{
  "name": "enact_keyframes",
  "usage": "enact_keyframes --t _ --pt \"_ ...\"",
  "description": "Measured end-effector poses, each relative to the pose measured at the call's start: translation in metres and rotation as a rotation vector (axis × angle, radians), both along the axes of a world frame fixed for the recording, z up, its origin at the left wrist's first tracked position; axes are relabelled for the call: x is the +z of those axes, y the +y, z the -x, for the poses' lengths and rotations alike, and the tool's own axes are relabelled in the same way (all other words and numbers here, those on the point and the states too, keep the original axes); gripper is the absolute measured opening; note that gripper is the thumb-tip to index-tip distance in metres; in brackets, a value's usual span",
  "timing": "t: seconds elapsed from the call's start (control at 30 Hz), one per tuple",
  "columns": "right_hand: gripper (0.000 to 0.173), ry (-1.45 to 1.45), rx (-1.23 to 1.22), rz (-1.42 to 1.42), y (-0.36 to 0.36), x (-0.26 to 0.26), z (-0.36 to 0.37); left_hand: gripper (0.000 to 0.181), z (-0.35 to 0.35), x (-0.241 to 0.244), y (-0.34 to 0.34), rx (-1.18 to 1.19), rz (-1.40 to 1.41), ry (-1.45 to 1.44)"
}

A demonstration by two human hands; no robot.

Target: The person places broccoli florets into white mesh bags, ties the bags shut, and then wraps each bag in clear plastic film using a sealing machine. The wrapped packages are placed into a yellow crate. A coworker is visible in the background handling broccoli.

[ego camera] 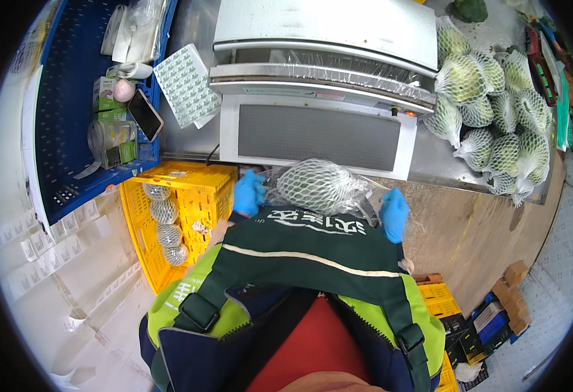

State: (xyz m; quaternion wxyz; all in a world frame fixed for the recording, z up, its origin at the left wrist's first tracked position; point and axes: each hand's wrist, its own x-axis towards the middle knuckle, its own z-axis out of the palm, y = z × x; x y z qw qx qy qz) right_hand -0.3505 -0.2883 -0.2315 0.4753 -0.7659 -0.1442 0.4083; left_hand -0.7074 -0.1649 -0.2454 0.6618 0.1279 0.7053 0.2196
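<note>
A netted vegetable (pixel 316 185) in white foam mesh lies in clear plastic film (pixel 367 202) close to my apron. My left hand (pixel 249 192), in a blue glove, is closed on the film at its left side. On the right, my right hand (pixel 394 214), also gloved in blue, grips the other side of the film. The film is stretched between both hands. Just beyond is the grey heating plate (pixel 316 134) of a film wrapping machine (pixel 325 22), with a film roll (pixel 325 73) behind it.
Several netted green vegetables (pixel 492 112) crowd the steel table at right. A yellow crate (pixel 134 235) at left holds several wrapped ones (pixel 164 211). Above it, a blue crate (pixel 66 122) contains a phone (pixel 145 115) and boxes. A label sheet (pixel 186 85) lies beside the machine.
</note>
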Motion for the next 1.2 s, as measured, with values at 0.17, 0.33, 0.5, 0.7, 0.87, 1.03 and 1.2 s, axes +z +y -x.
enact_keyframes --t 0.17,0.33,0.5,0.7,0.87,1.03,1.2 --pt "0.018 -0.188 0.779 0.12 0.025 -0.12 0.033 0.034 -0.03 -0.122 0.001 -1.084 -0.249 0.052" --pt "0.024 0.871 0.38 -0.103 0.03 -0.159 0.08 0.033 -0.073 -0.114 -0.005 -1.027 -0.087 0.006" --pt "0.026 0.289 0.795 -0.271 0.071 -0.043 0.101 0.033 -0.067 -0.107 -0.013 -0.942 -0.067 -0.02" --pt "0.023 -0.18 1.297 -0.49 0.158 0.12 0.106 0.034 -0.047 -0.089 -0.021 -0.684 -0.071 -0.101" --pt "0.035 0.054 1.605 -0.035 0.176 0.183 0.126 0.036 -0.041 -0.061 -0.03 -0.292 -0.151 -0.247" --pt "0.076 0.465 1.756 -0.096 0.179 0.189 0.193 0.039 0.023 0.02 -0.034 0.35 -0.35 -0.398" --pt "0.08 0.553 1.791 -0.137 0.18 0.139 0.306 0.068 0.117 0.151 -0.116 0.662 -0.667 -0.223"
